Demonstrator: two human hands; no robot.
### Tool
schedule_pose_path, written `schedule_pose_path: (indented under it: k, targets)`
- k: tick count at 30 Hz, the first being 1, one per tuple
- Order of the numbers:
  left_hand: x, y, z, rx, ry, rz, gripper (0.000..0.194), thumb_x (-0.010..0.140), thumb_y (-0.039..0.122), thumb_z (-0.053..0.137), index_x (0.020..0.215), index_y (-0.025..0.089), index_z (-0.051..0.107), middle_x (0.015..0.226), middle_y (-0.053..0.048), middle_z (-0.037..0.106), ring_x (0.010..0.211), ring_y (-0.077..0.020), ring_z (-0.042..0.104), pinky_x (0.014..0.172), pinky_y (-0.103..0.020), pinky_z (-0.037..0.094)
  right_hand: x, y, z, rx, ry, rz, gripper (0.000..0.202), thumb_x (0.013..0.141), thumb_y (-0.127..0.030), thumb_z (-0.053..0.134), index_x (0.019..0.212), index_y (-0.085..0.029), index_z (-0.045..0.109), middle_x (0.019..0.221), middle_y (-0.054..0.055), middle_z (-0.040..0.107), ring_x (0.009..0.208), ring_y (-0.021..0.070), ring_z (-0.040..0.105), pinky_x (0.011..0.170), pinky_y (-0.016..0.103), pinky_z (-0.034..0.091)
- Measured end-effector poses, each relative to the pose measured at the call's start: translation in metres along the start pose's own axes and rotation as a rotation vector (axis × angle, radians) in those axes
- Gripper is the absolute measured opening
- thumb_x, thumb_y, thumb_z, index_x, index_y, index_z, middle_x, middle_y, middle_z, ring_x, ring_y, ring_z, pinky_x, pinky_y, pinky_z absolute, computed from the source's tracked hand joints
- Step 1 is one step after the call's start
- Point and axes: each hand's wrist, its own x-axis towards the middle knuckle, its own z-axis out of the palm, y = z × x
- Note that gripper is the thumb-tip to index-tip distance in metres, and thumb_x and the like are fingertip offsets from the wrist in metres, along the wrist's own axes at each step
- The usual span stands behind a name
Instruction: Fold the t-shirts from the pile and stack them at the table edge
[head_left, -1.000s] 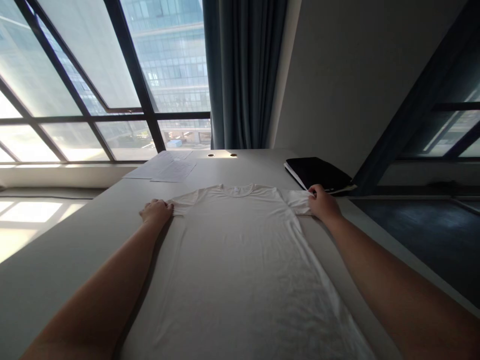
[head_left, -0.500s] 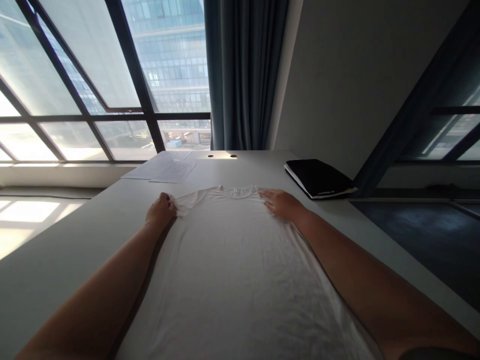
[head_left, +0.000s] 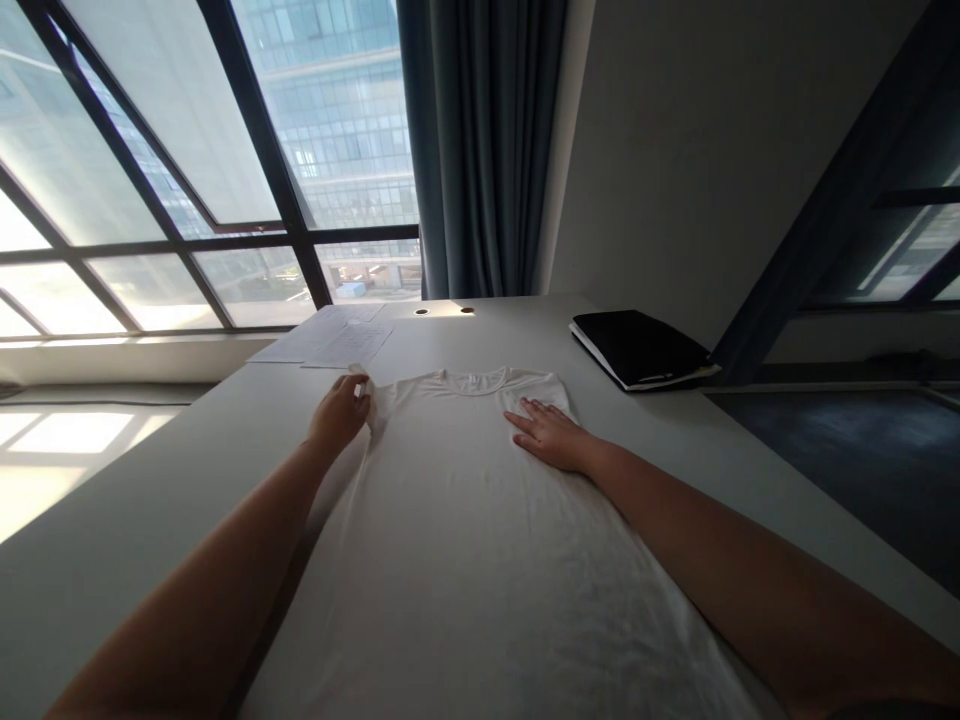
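A white T-shirt (head_left: 450,520) lies spread out on the white table (head_left: 225,430), its round neckline at the far end and its body running toward me. At the shirt's left sleeve, my left hand (head_left: 342,412) pinches the fabric and holds that sleeve a little off the tabletop. My right hand (head_left: 551,436) rests flat on the shirt's upper right part, below the shoulder, with its fingers spread. The shirt's lower edge is out of view.
Printed sheets of paper (head_left: 330,336) lie at the table's far left. A black folder (head_left: 641,348) with papers inside sits at the far right, near the edge. Two round holes are in the tabletop at the back. Windows and a dark blue curtain (head_left: 484,150) stand beyond.
My left hand has lifted the left sleeve and moved slightly up and to the right. My right hand has slid a little toward me from the right shoulder, uncovering the right sleeve.
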Motion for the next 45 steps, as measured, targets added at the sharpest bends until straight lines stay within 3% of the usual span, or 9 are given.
schedule_pose_path:
  k: [5,10,13,20,27,31,35,40,45]
  targets:
    - [-0.01,0.054,-0.002,-0.024,-0.164,0.398,0.067,0.095,0.04,0.057,0.158,0.028,0.037,0.152,-0.011,0.049,0.111,-0.0256,0.068,0.096,-0.04,0.056,-0.001,-0.003,-0.003,0.0,-0.008,-0.001,0.065,0.105,-0.054,0.039,0.165,-0.028,0.034,0.173,0.01,0.016,0.159,0.035,0.016,0.128,0.051,0.016]
    - [-0.033,0.071,0.023,0.198,-0.28,0.431,0.054,0.101,0.05,0.051,0.15,0.029,0.051,0.151,-0.01,0.055,0.133,-0.0328,0.057,0.109,-0.049,0.046,-0.001,-0.004,-0.006,-0.006,-0.022,0.007,0.065,0.105,-0.053,0.038,0.165,-0.027,0.035,0.173,0.011,0.015,0.159,0.0343,0.016,0.128,0.05,0.015]
    - [-0.038,0.066,0.03,0.256,-0.363,0.406,0.046,0.104,0.048,0.045,0.146,0.031,0.054,0.153,-0.008,0.055,0.135,-0.0302,0.056,0.108,-0.047,0.045,-0.001,-0.002,-0.006,0.002,-0.015,-0.002,0.066,0.105,-0.054,0.038,0.165,-0.027,0.033,0.173,0.01,0.015,0.159,0.0335,0.016,0.128,0.049,0.016]
    - [-0.028,0.057,0.009,0.359,-0.412,0.274,0.029,0.101,0.04,0.048,0.117,0.031,0.07,0.128,-0.008,0.069,0.111,-0.0275,0.068,0.098,-0.04,0.047,-0.002,0.005,-0.004,0.024,0.013,-0.028,0.069,0.104,-0.055,0.038,0.166,-0.025,0.032,0.173,0.011,0.016,0.159,0.0334,0.018,0.128,0.051,0.017]
    - [-0.025,0.058,0.007,0.39,-0.268,0.074,0.026,0.096,0.035,0.048,0.107,0.022,0.068,0.108,-0.014,0.073,0.099,-0.0322,0.071,0.084,-0.04,0.051,0.0,0.007,-0.002,0.025,0.021,-0.024,0.067,0.104,-0.057,0.039,0.164,-0.027,0.036,0.173,0.009,0.02,0.159,0.0321,0.018,0.128,0.049,0.016]
    - [-0.025,0.026,-0.009,0.443,-0.318,-0.287,0.034,0.095,0.043,0.049,0.113,0.018,0.062,0.111,-0.02,0.073,0.106,-0.0367,0.071,0.082,-0.041,0.053,0.0,0.008,-0.003,0.021,0.022,-0.034,0.068,0.104,-0.057,0.041,0.164,-0.026,0.037,0.173,0.01,0.02,0.158,0.0333,0.02,0.128,0.049,0.017]
    - [-0.023,-0.02,-0.022,0.406,-0.3,-0.409,0.049,0.091,0.05,0.053,0.126,0.015,0.057,0.129,-0.024,0.066,0.12,-0.0394,0.065,0.091,-0.044,0.052,0.0,0.008,-0.003,0.019,0.013,-0.038,0.067,0.104,-0.055,0.041,0.164,-0.025,0.036,0.173,0.012,0.019,0.158,0.0335,0.02,0.128,0.05,0.017]
    - [-0.02,-0.034,-0.013,0.276,-0.211,-0.251,0.046,0.094,0.032,0.049,0.138,0.019,0.053,0.134,-0.016,0.066,0.122,-0.0293,0.065,0.101,-0.039,0.049,0.001,0.01,-0.002,0.035,0.027,-0.043,0.068,0.103,-0.056,0.041,0.163,-0.025,0.038,0.172,0.011,0.02,0.158,0.034,0.02,0.128,0.051,0.018]
    - [-0.019,-0.021,0.007,0.288,-0.269,-0.009,0.048,0.094,0.051,0.056,0.136,0.029,0.062,0.141,-0.011,0.063,0.129,-0.0345,0.058,0.107,-0.046,0.044,0.001,0.01,-0.001,0.037,0.021,-0.042,0.068,0.103,-0.056,0.042,0.164,-0.025,0.038,0.172,0.01,0.02,0.158,0.0335,0.02,0.128,0.05,0.018]
